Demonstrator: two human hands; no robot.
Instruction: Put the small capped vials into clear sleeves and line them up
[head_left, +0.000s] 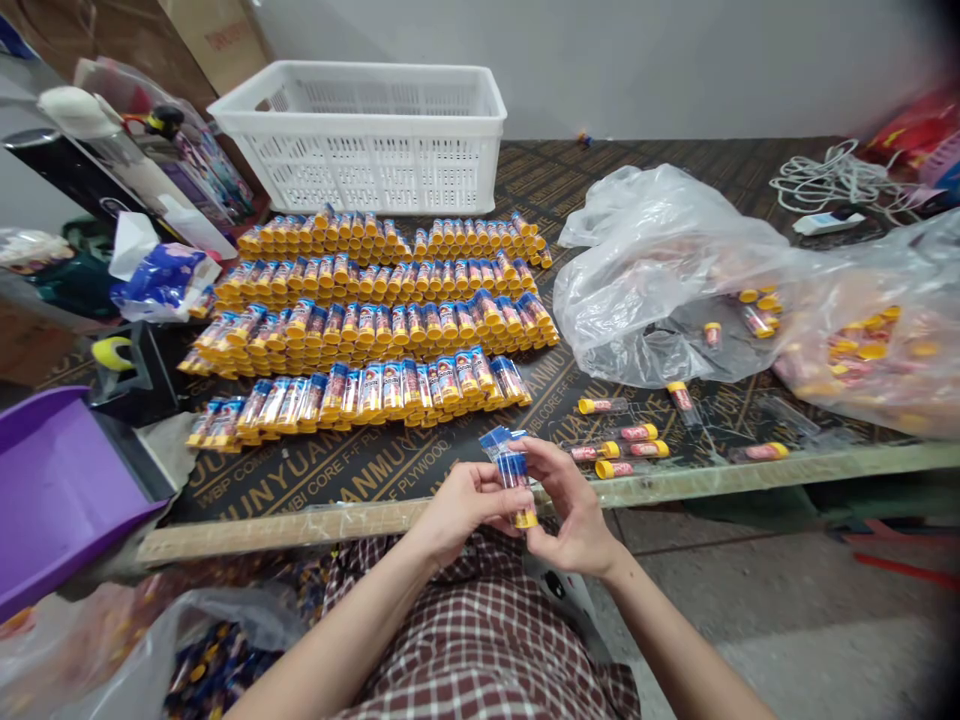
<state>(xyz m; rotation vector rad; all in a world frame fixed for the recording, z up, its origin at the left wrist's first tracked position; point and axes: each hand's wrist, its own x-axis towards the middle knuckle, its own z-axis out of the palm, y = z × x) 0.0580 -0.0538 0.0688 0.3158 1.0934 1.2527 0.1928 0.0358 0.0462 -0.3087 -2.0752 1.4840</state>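
In front of my lap, my left hand (pixel 469 505) pinches a small tube (pixel 515 485) with a yellow cap at its lower end and a blue-printed clear sleeve around it. Curled around the tube's other side is my right hand (pixel 566 505). Its fingertips touch the sleeve's upper end, and its thumb is by the yellow cap. Beyond my hands, rows of similar sleeved tubes (pixel 390 390) are stacked on the dark tabletop (pixel 360 475). To the right lie several loose clear tubes (pixel 615 468) with yellow caps and pink labels, without blue sleeves.
A white plastic basket (pixel 375 165) stands behind the rows. Clear plastic bags (pixel 667 260) with capped tubes lie at right, near a white cable (pixel 832 185). At left are a purple dustpan (pixel 67 490) and a tape dispenser (pixel 135 375). A bag of tubes (pixel 217 660) sits below the table edge.
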